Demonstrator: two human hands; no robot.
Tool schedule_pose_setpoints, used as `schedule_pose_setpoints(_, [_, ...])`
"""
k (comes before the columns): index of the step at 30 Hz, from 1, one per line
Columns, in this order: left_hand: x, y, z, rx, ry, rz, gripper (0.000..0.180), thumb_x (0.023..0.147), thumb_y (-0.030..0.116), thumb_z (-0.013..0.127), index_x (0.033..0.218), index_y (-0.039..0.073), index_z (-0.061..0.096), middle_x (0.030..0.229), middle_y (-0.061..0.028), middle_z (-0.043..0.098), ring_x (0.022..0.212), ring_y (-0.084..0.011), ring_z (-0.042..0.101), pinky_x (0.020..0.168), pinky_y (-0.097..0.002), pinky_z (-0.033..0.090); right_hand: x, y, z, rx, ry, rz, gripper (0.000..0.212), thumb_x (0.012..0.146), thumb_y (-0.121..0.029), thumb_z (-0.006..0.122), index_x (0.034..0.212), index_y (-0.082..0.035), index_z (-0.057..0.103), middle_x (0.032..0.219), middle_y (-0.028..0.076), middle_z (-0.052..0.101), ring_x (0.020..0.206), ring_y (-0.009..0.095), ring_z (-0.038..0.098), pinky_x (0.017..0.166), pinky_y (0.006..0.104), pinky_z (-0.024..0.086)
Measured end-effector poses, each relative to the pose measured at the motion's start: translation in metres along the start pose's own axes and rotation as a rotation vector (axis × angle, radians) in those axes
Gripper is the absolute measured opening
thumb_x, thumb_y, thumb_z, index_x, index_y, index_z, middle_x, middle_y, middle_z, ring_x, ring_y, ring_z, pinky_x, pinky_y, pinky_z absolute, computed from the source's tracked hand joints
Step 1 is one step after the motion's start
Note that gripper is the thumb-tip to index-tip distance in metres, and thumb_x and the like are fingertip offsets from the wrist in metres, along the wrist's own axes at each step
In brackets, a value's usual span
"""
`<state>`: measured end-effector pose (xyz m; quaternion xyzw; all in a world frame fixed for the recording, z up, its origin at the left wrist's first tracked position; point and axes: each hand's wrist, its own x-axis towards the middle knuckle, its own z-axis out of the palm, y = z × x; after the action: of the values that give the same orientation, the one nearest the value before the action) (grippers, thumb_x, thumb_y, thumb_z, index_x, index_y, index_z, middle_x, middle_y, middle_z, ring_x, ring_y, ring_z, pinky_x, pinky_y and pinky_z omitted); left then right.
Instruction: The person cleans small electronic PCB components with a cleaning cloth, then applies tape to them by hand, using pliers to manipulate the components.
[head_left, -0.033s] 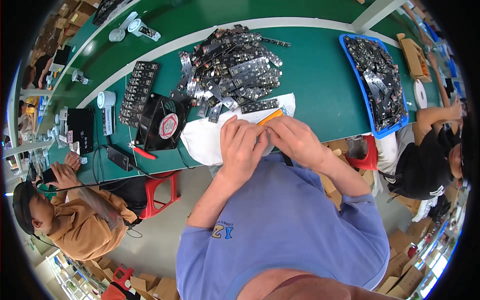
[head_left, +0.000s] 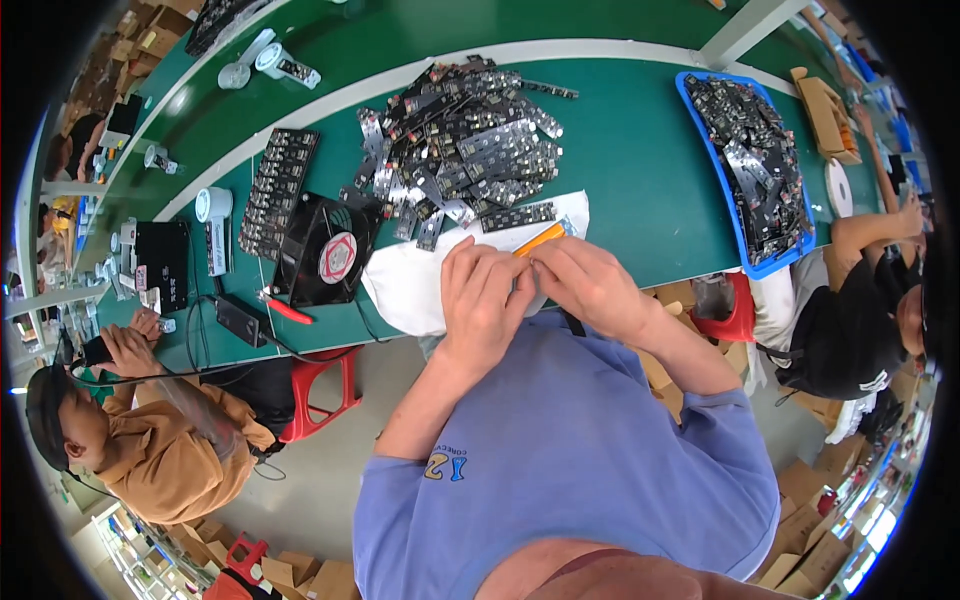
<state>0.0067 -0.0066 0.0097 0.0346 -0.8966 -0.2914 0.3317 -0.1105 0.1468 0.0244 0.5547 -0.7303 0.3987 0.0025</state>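
Note:
My left hand [head_left: 485,295] and my right hand [head_left: 592,285] meet over the front edge of the table, fingers bent and pressed together. Between them shows a narrow orange strip [head_left: 540,239] with a light-blue end; both hands' fingertips close on its near side, and the rest of it is hidden. Under and beside the hands spreads a white cloth [head_left: 405,290]. A dark circuit-board strip [head_left: 518,216] lies on the cloth's far edge, just beyond the orange strip. Farther back is a large heap of similar circuit-board strips [head_left: 465,140].
Left of the cloth stand a black square fan [head_left: 335,255], red-handled pliers [head_left: 288,308], a stack of board strips [head_left: 280,185] and a black power adapter [head_left: 240,320]. A blue tray [head_left: 690,115] of boards sits at right. Co-workers sit on both sides.

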Motion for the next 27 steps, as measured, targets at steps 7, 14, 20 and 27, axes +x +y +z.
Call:
schedule_pose_setpoints(7, [-0.002, -0.007, -0.007, 0.027, -0.033, 0.036, 0.025, 0.081, 0.002, 0.082, 0.103, 0.006, 0.072, 0.099, -0.0047, 0.071, 0.099, -0.0258, 0.066, 0.108, -0.0492, 0.047, 0.004, -0.007, 0.001, 0.113, 0.01, 0.0, 0.028, 0.092, 0.002, 0.074, 0.119, 0.001, 0.065, 0.098, 0.015, 0.068, 0.081, 0.034, 0.07, 0.072, 0.0415, 0.058])
schedule_pose_setpoints(14, [0.002, -0.02, -0.03, 0.201, -0.078, 0.152, 0.025, 0.081, 0.006, 0.084, 0.103, 0.013, 0.075, 0.102, 0.0008, 0.073, 0.11, -0.0251, 0.066, 0.117, -0.0519, 0.038, -0.014, -0.013, -0.014, 0.742, -0.198, 0.812, 0.036, 0.101, -0.014, 0.077, 0.129, 0.006, 0.066, 0.096, 0.01, 0.073, 0.086, 0.008, 0.068, 0.077, 0.0264, 0.057])
schedule_pose_setpoints(20, [-0.001, -0.016, -0.03, 0.131, -0.099, -0.076, 0.018, 0.085, 0.008, 0.082, 0.101, 0.011, 0.074, 0.11, -0.0003, 0.07, 0.116, -0.0262, 0.062, 0.119, -0.0541, 0.034, -0.004, -0.024, -0.017, 0.24, -0.102, 0.402, 0.033, 0.095, -0.007, 0.078, 0.126, 0.004, 0.07, 0.112, 0.014, 0.069, 0.097, 0.026, 0.07, 0.084, 0.0372, 0.057])
schedule_pose_setpoints(27, [0.004, -0.027, -0.041, 0.157, -0.241, 0.08, 0.022, 0.085, 0.007, 0.081, 0.105, 0.008, 0.073, 0.117, -0.0066, 0.068, 0.12, -0.0313, 0.061, 0.118, -0.0565, 0.04, 0.004, -0.013, -0.017, 0.074, -0.109, 0.169, 0.033, 0.092, -0.001, 0.076, 0.124, 0.004, 0.07, 0.11, 0.015, 0.065, 0.101, 0.036, 0.064, 0.087, 0.0453, 0.054])
